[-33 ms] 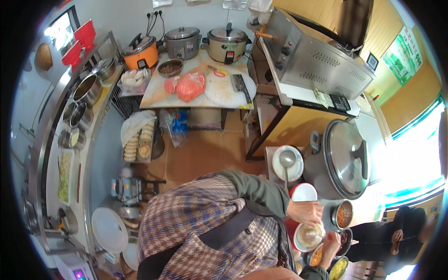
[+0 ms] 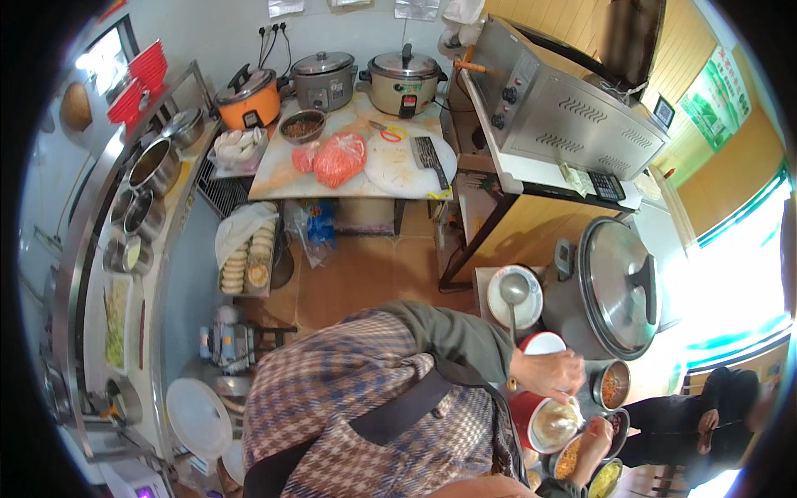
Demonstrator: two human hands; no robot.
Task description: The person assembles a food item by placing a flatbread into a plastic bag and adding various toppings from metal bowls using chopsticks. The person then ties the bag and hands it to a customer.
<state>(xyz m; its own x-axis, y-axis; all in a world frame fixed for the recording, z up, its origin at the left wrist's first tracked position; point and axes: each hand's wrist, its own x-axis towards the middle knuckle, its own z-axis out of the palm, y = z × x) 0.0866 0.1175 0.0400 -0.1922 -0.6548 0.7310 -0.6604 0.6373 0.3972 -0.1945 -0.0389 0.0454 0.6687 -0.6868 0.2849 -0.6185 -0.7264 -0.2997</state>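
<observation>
Bowl's (image 2: 554, 425) contents too blurred

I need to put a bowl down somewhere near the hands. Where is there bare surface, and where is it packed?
Little room by the hands: the red-rimmed bowl and the small metal condiment pots sit tight together. Farther off, the white cutting board is bare between the red bag and the cleaver. The left steel counter is packed with pots.

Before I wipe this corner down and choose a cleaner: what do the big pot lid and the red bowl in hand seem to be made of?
The big pot lid looks like bare polished metal, likely stainless steel or aluminium: grey, shiny, with a dark handle. The red bowl, beside the right hand, looks like glossy plastic or melamine, red outside and white inside; enamel cannot be ruled out.
</observation>
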